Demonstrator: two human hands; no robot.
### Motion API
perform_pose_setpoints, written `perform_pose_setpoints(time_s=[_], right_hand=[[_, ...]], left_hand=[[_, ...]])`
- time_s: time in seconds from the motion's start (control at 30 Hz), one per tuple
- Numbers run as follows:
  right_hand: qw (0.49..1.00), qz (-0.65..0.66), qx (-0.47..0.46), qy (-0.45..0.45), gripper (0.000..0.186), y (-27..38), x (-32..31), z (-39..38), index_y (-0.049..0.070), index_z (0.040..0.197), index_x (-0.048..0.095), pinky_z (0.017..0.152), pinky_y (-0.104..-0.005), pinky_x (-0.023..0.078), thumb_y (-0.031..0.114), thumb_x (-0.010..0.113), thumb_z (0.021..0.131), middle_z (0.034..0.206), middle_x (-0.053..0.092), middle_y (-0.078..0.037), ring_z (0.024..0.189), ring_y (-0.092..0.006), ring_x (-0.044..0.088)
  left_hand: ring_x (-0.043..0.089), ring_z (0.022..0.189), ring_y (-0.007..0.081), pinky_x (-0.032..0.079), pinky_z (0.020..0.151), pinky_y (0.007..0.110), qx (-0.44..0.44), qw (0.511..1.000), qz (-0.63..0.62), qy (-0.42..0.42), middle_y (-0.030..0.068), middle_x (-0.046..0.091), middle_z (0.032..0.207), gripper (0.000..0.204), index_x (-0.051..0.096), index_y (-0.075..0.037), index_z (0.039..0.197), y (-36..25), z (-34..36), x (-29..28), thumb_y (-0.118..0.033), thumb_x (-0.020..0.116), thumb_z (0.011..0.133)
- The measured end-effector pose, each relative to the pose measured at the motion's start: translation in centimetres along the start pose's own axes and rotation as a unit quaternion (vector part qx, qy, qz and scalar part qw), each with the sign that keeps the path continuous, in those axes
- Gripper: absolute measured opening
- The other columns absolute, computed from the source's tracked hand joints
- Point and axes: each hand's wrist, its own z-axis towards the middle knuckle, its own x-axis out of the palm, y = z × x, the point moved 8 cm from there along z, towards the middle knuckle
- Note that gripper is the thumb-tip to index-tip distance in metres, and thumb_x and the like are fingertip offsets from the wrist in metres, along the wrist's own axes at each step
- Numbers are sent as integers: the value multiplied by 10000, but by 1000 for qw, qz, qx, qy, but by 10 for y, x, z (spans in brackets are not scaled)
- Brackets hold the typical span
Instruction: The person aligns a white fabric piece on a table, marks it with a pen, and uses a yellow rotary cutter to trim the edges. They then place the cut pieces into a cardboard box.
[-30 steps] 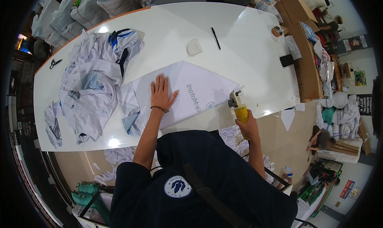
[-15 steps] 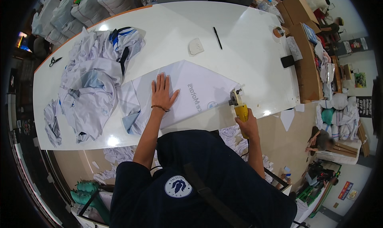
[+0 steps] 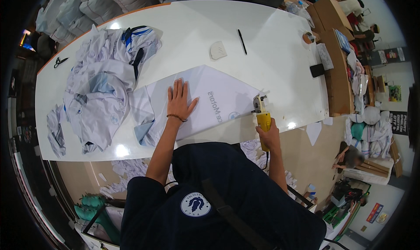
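Observation:
Folded white fabric (image 3: 218, 92) with grey print lies on the white table (image 3: 175, 27) in front of me. My left hand (image 3: 178, 101) rests flat on it, fingers slightly spread and thumb out to the side. Wrapped around the yellow body of a handheld electric fabric cutter (image 3: 264, 121) is my right hand (image 3: 269, 134). The cutter's metal head sits at the right corner of the fabric, and its cord hangs down below my hand. Whether the blade touches the cloth I cannot tell.
A heap of white garments (image 3: 100, 92) covers the table's left side, with black scissors (image 3: 60, 62) beyond it. Farther back are a pale, flat piece (image 3: 218, 50) and a black pen (image 3: 242, 41). At the right lie a phone (image 3: 317, 70) and cardboard boxes (image 3: 334, 70). Fabric scraps litter the floor.
The view has shifted a little. The cutter stays near the fabric's right corner and is held slightly more upright. My left hand keeps its place on the fabric.

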Motion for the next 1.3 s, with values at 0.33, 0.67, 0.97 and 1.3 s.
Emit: perform_pose_setpoints(time_s=[0.33,0.67,0.97,1.3], right_hand=[[999,4,28,-21,574,1,11,2,45,1195,529,814,-501,552,358,764,774,982,713,-256,931,-440,704],[996,19,71,-44,597,10,19,0,15,1205,534,822,-471,558,336,781,765,989,717,-248,923,-411,715],[990,43,108,-74,585,17,29,0,7,1207,534,838,-459,552,316,782,777,1004,711,-236,923,-379,712],[985,62,111,-118,472,25,37,5,6,1135,549,701,-372,558,241,798,809,921,679,-136,775,-231,677]], left_hand=[[172,1536,379,134,1221,575,-2,1000,-3,-1,219,230,1643,822,331,10,1545,0,0,0,-539,532,967],[190,1529,386,144,1215,581,-6,1000,-20,2,226,240,1638,823,342,13,1538,1,2,-2,-536,546,960],[232,1518,375,173,1210,576,-7,1000,-22,-6,236,286,1618,790,420,28,1491,1,4,-5,-529,569,951],[222,1515,397,169,1200,595,-15,999,-49,13,247,274,1619,804,385,32,1512,3,7,-6,-515,568,952]])
